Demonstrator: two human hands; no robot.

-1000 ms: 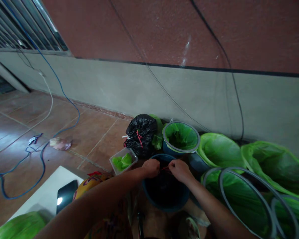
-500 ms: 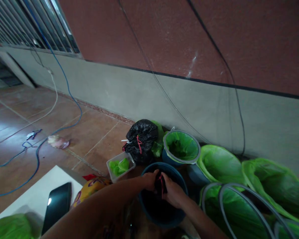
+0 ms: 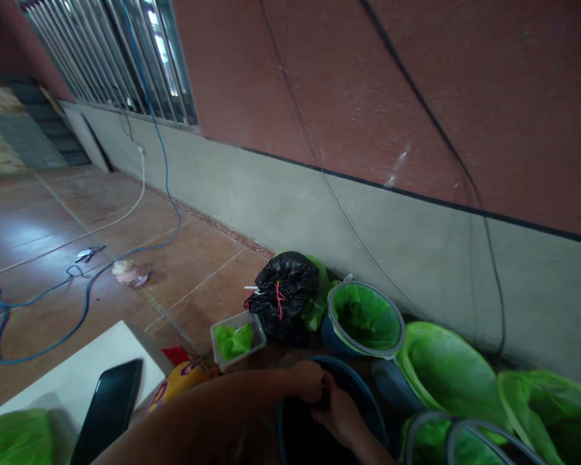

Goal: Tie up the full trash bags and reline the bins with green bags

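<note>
Tiled floor along a red-and-grey wall. The dark bucket (image 3: pixel 368 413) sits low in view, below the black bag (image 3: pixel 285 294). Left hand (image 3: pixel 310 381) and right hand (image 3: pixel 336 413) meet over the bucket's mouth, fingers curled on something dark I cannot make out.

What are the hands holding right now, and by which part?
Both hands, left and right, pinch the gathered top of a black bag inside the blue bucket. The exact grip is too dark to tell.
</note>
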